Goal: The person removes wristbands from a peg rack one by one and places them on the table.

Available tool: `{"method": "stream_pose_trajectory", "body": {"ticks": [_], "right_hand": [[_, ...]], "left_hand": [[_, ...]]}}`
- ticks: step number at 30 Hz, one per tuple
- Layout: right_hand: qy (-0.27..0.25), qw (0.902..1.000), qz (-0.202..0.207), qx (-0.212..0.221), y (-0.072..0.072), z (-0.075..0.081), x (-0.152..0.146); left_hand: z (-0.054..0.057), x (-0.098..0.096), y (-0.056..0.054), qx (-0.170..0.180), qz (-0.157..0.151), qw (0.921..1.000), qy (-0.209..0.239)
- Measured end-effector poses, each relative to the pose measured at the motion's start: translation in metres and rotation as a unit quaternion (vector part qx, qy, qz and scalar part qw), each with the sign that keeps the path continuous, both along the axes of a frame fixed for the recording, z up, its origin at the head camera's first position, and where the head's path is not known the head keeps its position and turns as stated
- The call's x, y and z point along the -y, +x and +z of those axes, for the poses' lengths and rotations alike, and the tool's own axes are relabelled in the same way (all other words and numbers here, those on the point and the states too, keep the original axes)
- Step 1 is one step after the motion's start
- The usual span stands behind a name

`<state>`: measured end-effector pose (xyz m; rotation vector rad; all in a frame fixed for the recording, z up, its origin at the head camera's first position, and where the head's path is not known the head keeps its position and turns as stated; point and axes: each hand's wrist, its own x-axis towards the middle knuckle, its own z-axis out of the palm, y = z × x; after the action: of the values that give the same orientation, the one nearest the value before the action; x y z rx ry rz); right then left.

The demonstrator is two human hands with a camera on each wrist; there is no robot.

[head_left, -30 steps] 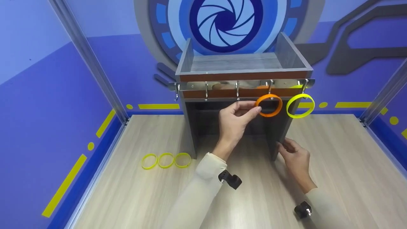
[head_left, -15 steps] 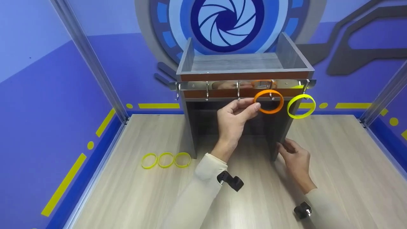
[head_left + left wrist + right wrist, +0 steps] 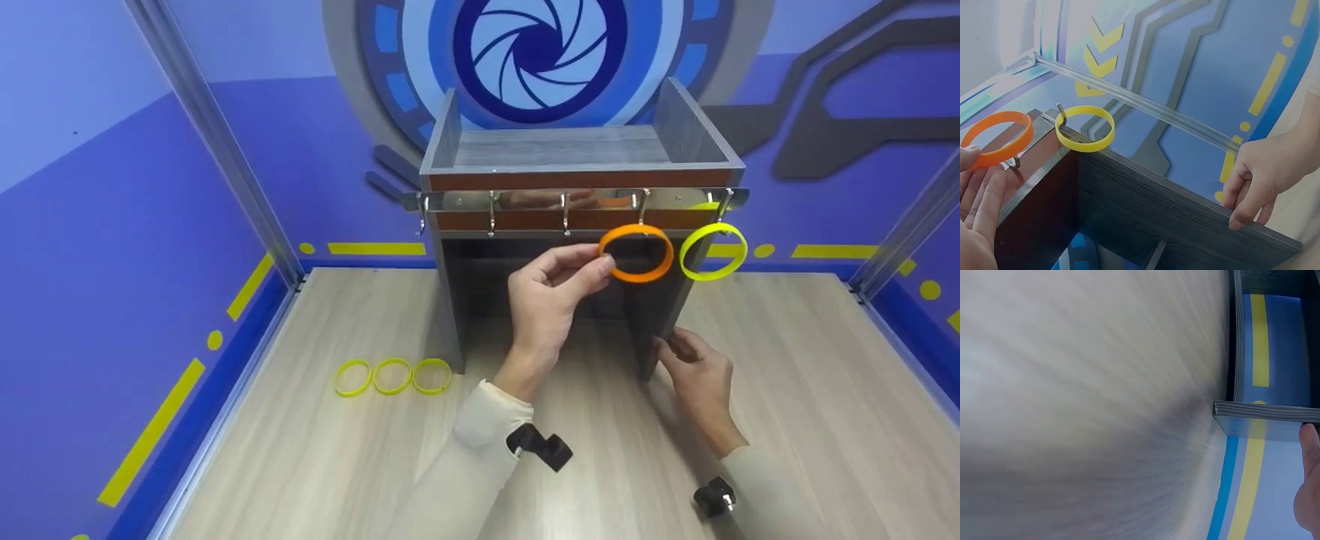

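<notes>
- I'm pinching a flat-banded, bright orange ring [image 3: 639, 278] by its near side with my left hand [image 3: 546, 300], before the rail's fourth hook [image 3: 643, 206]; contact with that hook I'm not managing to make out.
- It's looking light, slightly springy and hard to break; the side rim is seeming the best hold, leaving the top free.
- A bright yellow ring [image 3: 709, 277] is hanging just beside it, crowding that side.
- The shiny metal hook rail [image 3: 469, 200] is crossing a grey wood-grain stand [image 3: 454, 315], whose panel edge my right hand [image 3: 699, 375] is gripping.
- Three thin yellow rings [image 3: 393, 392] are lying on the pale table [image 3: 300, 465].
</notes>
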<state>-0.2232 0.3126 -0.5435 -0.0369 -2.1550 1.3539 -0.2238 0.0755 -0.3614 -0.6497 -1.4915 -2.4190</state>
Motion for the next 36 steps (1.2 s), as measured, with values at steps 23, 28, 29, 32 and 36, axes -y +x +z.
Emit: {"method": "stream_pose_trajectory", "body": {"ticks": [23,28,29,32,36], "right_hand": [[-0.003,1.0000,0.001,-0.006,-0.002,-0.001,-0.001],[-0.001,1.0000,0.001,-0.009,-0.002,-0.001,-0.002],[0.001,1.0000,-0.002,-0.009,-0.003,-0.001,-0.001],[0.007,0.9999,-0.007,-0.009,-0.003,-0.002,-0.001],[0.012,0.9998,-0.013,-0.004,-0.002,-0.001,0.000]], "left_hand": [[-0.040,0.043,0.023,0.048,0.060,0.9970,-0.005],[-0.050,0.054,0.025,0.076,0.080,0.9939,0.004],[-0.052,0.056,0.026,0.082,0.083,0.9932,0.008],[-0.059,0.062,0.027,0.098,0.098,0.9903,0.013],[-0.070,0.071,0.028,0.117,0.117,0.9861,0.013]]}}
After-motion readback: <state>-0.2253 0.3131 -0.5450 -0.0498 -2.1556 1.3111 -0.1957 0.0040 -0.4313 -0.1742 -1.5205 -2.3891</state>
